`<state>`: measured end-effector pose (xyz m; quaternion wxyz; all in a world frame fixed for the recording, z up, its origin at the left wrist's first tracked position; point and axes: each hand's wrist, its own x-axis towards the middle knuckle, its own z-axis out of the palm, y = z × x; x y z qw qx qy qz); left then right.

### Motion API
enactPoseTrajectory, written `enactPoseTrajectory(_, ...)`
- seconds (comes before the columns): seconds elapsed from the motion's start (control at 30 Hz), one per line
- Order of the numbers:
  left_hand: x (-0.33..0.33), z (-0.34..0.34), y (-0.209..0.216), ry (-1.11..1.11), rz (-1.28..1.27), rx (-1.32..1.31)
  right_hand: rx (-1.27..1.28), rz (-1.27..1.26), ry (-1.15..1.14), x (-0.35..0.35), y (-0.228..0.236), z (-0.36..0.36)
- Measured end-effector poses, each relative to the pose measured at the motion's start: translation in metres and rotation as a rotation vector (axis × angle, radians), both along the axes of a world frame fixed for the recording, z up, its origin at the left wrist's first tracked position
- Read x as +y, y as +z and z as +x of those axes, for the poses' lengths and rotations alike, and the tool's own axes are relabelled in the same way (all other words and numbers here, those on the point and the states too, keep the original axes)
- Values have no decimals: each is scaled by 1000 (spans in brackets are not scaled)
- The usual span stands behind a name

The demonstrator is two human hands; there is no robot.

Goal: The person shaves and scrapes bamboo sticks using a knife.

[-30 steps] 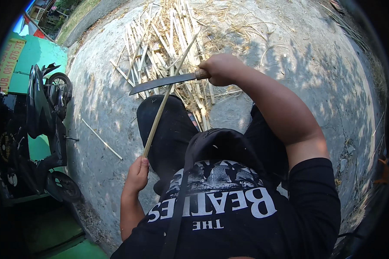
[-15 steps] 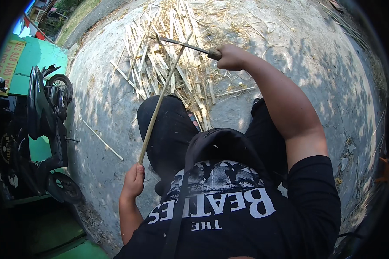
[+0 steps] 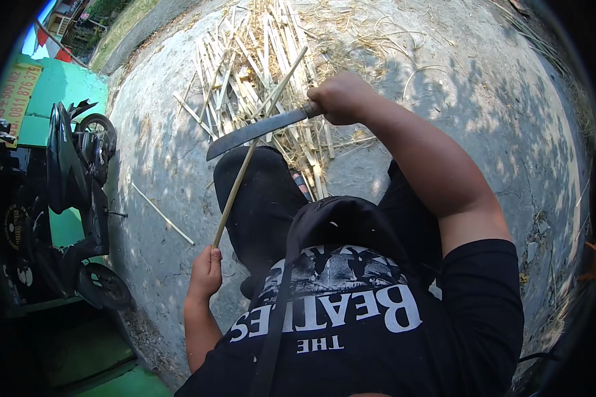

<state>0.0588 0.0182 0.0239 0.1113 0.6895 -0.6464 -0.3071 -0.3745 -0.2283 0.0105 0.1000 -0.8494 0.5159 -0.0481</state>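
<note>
A long, thin bamboo strip [image 3: 235, 188] slants up and away from my left hand [image 3: 206, 274], whose fingers are closed round its near end. My right hand [image 3: 343, 98] grips the handle of a machete [image 3: 261, 128]. The machete's broad grey blade points left and crosses over the strip at mid-length, with its flat side showing. Whether blade and strip touch, I cannot tell. Beyond the strip's far half lies a loose pile of pale split bamboo pieces [image 3: 212, 83] on the ground.
Curled shavings [image 3: 384, 46] spread beside the pile on the concrete ground [image 3: 463, 142]. One single strip [image 3: 162, 213] lies at the left. A dark motorcycle [image 3: 79, 178] stands by a green wall [image 3: 56, 79]. My knees [image 3: 245, 188] are bent below the blade.
My right hand has drawn the machete nearer along the strip, from its far end to mid-length, and the blade has turned to show its flat side. My left hand has hardly moved.
</note>
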Motion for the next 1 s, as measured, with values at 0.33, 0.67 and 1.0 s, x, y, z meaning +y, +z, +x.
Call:
enactPoseTrajectory(0.33, -6, 4, 11, -52, 36, 5, -195, 284, -360, -30, -23, -48)
enactPoseTrajectory(0.67, -4, 6, 5, 1, 63, 60, -60, -266, 156, -2, -13, 2)
enactPoseTrajectory(1.0, 10, 10, 1, 1, 74, 72, -301, 189, -786, -48, -43, -107)
